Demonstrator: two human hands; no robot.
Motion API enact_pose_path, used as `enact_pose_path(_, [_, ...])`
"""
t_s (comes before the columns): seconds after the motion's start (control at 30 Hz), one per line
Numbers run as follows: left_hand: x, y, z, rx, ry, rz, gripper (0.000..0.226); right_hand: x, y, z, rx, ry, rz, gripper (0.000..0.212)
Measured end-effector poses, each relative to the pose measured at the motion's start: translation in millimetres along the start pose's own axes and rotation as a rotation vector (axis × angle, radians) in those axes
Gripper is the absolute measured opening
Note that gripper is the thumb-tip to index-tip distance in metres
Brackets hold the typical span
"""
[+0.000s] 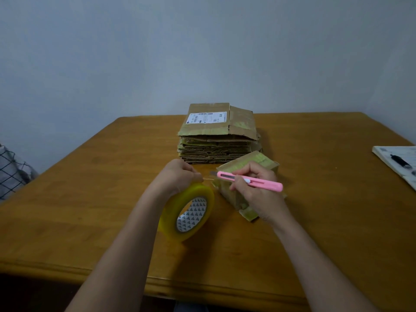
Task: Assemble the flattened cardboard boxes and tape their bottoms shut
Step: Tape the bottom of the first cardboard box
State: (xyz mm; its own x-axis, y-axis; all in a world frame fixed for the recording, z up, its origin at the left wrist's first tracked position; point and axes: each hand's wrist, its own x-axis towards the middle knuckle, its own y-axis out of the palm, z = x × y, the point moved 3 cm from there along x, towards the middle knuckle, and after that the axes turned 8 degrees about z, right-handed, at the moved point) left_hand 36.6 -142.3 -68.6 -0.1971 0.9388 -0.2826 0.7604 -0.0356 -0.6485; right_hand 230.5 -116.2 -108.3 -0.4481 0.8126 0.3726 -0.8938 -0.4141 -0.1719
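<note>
A small assembled cardboard box (256, 161) lies on the wooden table (90, 188) with old yellowish tape on its flaps. My left hand (177, 176) grips the top of a yellow roll of packing tape (189, 212) just left of the box, and a short strip of tape runs from the roll toward the box. My right hand (256, 188) holds a pink utility knife (249, 180) over the box, its blade pointing left at that strip. A stack of flattened cardboard boxes (218, 134) stands behind, the top one bearing a white shipping label.
A white notebook with a black pen on it (398, 164) lies at the table's right edge. A checked cloth (11, 172) shows beyond the left edge. A plain wall is behind the table.
</note>
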Motion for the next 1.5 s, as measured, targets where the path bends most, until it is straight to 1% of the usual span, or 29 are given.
enact_pose_path(0.1, [0,0,0,-0.004,0.006,-0.003,0.013,1,3,-3,-0.115,0.027,0.066,0.017])
enact_pose_path(0.3, [-2,0,-2,0.013,0.013,-0.009,0.012,5,2,-1,-0.189,0.043,0.11,0.018])
enact_pose_path(0.37, [-3,0,-3,0.013,0.009,-0.013,0.012,4,2,-3,-0.133,0.056,0.096,0.014])
enact_pose_path(0.43, [-4,-1,-1,-0.003,0.003,-0.017,0.012,3,-3,-6,-0.017,0.086,0.039,0.004])
enact_pose_path(0.5, [-6,-2,2,-0.024,-0.002,-0.026,0.012,2,-8,-7,0.038,0.09,-0.008,0.003])
enact_pose_path(0.57, [-9,-3,4,-0.047,-0.008,-0.039,0.012,2,-6,-6,-0.007,0.083,0.039,0.009])
enact_pose_path(0.63, [-10,-4,6,-0.067,-0.01,-0.062,0.013,2,-1,-7,-0.116,0.091,0.116,0.015])
enact_pose_path(0.67, [-11,-5,7,-0.074,-0.008,-0.075,0.014,2,0,-7,-0.138,0.094,0.133,0.014])
enact_pose_path(0.73, [-12,-7,9,-0.094,-0.001,-0.085,0.015,2,-2,-7,-0.08,0.102,0.117,0.008])
enact_pose_path(0.8, [-13,-6,11,-0.111,0.004,-0.082,0.015,2,-6,-5,0.024,0.088,0.062,0.003])
enact_pose_path(0.87, [-14,-5,11,-0.111,0.014,-0.084,0.015,2,-8,-1,0.071,0.04,-0.005,0.01])
enact_pose_path(0.93, [-15,-4,11,-0.109,0.024,-0.083,0.015,3,-8,1,0.115,0.008,-0.059,0.006])
enact_pose_path(1.0, [-15,-4,11,-0.109,0.031,-0.079,0.015,3,-10,1,0.2,0.004,-0.096,0.008])
enact_pose_path(1.07, [-14,-4,11,-0.105,0.034,-0.073,0.015,1,-15,4,0.297,0.001,-0.105,0.008])
enact_pose_path(1.17, [-12,-3,9,-0.086,0.033,-0.063,0.014,-3,-20,12,0.428,-0.003,-0.099,0.014])
enact_pose_path(1.3, [-9,-2,5,-0.048,0.033,-0.055,0.014,-7,-22,21,0.473,-0.018,-0.096,0.012])
enact_pose_path(1.33, [-9,-2,5,-0.044,0.037,-0.056,0.014,-7,-25,21,0.441,-0.02,-0.135,0.011])
enact_pose_path(1.4, [-10,-2,5,-0.04,0.039,-0.061,0.014,-10,-37,19,0.241,-0.006,-0.293,0.01])
enact_pose_path(1.47, [-10,-1,5,-0.035,0.043,-0.065,0.015,-16,-55,10,-0.092,0.032,-0.435,0.009])
enact_pose_path(1.5, [-9,-1,6,-0.033,0.047,-0.065,0.015,-19,-64,3,-0.286,0.081,-0.442,0.007])
